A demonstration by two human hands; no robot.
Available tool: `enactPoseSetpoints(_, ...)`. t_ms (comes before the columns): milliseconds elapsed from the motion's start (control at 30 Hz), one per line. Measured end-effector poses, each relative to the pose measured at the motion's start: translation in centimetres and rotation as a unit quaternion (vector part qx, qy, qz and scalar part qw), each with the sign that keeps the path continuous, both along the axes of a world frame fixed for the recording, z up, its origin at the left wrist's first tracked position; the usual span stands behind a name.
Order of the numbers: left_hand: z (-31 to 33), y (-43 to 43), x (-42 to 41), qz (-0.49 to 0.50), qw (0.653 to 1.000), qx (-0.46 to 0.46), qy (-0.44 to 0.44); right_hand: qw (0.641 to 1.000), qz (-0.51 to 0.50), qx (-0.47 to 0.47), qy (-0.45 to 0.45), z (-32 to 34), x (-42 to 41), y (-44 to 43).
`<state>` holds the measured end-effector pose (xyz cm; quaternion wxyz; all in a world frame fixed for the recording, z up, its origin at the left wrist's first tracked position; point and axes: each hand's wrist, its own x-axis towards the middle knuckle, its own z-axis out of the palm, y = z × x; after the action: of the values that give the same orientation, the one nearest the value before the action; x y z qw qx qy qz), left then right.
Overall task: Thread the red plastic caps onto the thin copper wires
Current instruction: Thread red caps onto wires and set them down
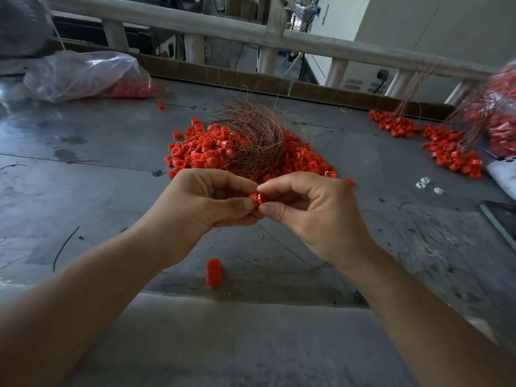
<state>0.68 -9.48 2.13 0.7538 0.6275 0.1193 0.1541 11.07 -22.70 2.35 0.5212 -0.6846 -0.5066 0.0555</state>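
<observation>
A small red cap (256, 198) sits between both hands over the grey table. My left hand (206, 202) pinches it from the left with thumb and forefinger. My right hand (312, 210) pinches it from the right. A thin wire (282, 247) trails down from the hands across the table toward a short stack of red caps (214, 272) lying near the front edge. Behind the hands lies a heap of loose red caps (195, 152) with a tangled bundle of copper wires (254, 135) on top of it.
Wired strings of red caps (446, 146) lie at the right, hanging from a rail. A clear plastic bag (83, 74) with red caps lies at the back left. A few small white pieces (424, 183) lie at the right. A dark wire offcut (62, 247) lies at the left.
</observation>
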Motion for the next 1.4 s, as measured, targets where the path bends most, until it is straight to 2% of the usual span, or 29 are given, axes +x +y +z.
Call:
enactPoseSetpoints(300,-0.14,-0.15,-0.05,0.000,0.999,0.042,0.004,0.999,-0.024,-0.006,-0.045,-0.07,-0.18,-0.16)
enactPoseSetpoints(633,-0.18,-0.54,-0.20,-0.002,0.995,0.101,-0.012,0.989,-0.034,0.018,-0.144,-0.27,-0.21,-0.20)
enactPoseSetpoints(833,-0.09,-0.69,-0.32,-0.004,0.988,0.151,-0.002,0.979,-0.034,0.003,-0.201,-0.64,-0.42,-0.23)
enactPoseSetpoints(1000,0.01,-0.57,-0.30,-0.017,0.996,0.088,0.002,0.990,-0.033,0.024,-0.134,-0.58,-0.17,-0.24)
enactPoseSetpoints(1400,0.10,-0.48,-0.45,-0.031,0.999,0.042,0.013,0.993,-0.002,0.033,-0.110,-0.25,-0.02,-0.38)
